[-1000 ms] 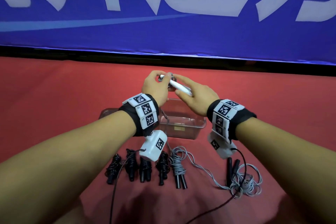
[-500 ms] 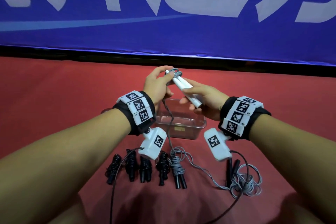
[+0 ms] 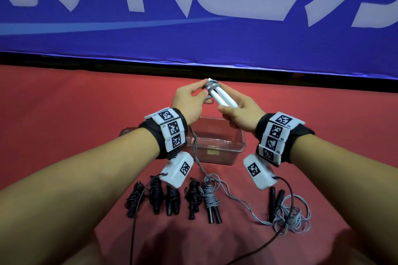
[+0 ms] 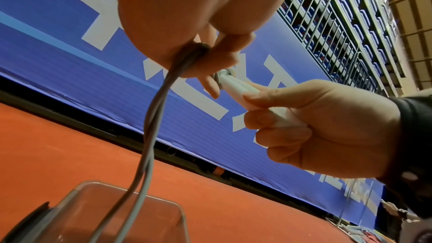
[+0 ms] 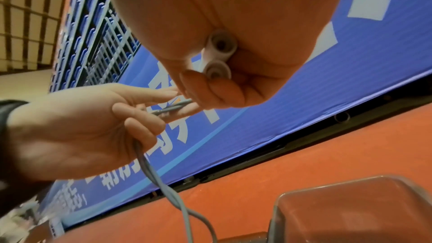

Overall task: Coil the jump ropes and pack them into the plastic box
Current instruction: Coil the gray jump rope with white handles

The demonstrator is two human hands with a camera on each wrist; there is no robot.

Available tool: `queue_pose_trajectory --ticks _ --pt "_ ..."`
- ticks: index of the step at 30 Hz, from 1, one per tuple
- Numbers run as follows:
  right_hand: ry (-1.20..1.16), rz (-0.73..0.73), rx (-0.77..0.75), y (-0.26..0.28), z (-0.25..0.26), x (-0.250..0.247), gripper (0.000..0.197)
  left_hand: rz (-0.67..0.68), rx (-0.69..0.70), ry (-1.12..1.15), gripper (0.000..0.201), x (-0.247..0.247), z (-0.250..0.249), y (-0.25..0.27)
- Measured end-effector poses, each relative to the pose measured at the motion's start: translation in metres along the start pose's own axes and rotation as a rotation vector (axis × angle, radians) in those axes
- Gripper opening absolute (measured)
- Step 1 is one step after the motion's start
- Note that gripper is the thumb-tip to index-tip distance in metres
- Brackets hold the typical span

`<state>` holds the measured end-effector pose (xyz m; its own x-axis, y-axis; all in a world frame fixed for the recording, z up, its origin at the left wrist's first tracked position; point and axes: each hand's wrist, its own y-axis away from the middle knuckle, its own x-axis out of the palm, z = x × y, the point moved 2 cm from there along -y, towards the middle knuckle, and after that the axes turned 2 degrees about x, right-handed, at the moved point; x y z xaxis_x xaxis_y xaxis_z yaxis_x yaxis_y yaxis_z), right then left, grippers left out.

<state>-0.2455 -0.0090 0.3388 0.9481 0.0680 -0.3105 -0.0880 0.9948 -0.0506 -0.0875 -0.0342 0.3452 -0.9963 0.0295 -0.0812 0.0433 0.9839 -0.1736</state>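
On the red cloth (image 3: 64,114), nearest the person at the left, four jump ropes with black cords (image 3: 163,198) lie coiled in a row, and just right of them lies a fifth coiled rope, grey-corded with black handles (image 3: 212,204). Above these, the left hand (image 3: 189,101) pinches the grey cord (image 3: 197,153) of a rope between curled fingers, beside a few turns already wound round the far end of two white handles (image 3: 223,100). The rest of that cord hangs down past the clear plastic box (image 3: 215,153), which sits open on the cloth under both hands, and trails off to the right. The right hand (image 3: 242,114) grips the two white handles together at their near end, thumb and fingers closed round them. At the far right, a loose rope (image 3: 288,211) lies in a tangle of grey cord with its black handles side by side.
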Motion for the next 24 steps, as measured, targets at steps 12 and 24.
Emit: queue_pose_trajectory --ticks 12,24 --pt "0.926 -0.028 -0.165 0.015 0.016 0.010 0.062 -0.106 -0.050 -0.067 0.018 -0.005 0.003 -0.002" --pt "-0.164 0.135 0.281 0.016 0.007 0.010 0.021 -0.038 -0.002 -0.013 0.004 -0.008 0.005 -0.003"
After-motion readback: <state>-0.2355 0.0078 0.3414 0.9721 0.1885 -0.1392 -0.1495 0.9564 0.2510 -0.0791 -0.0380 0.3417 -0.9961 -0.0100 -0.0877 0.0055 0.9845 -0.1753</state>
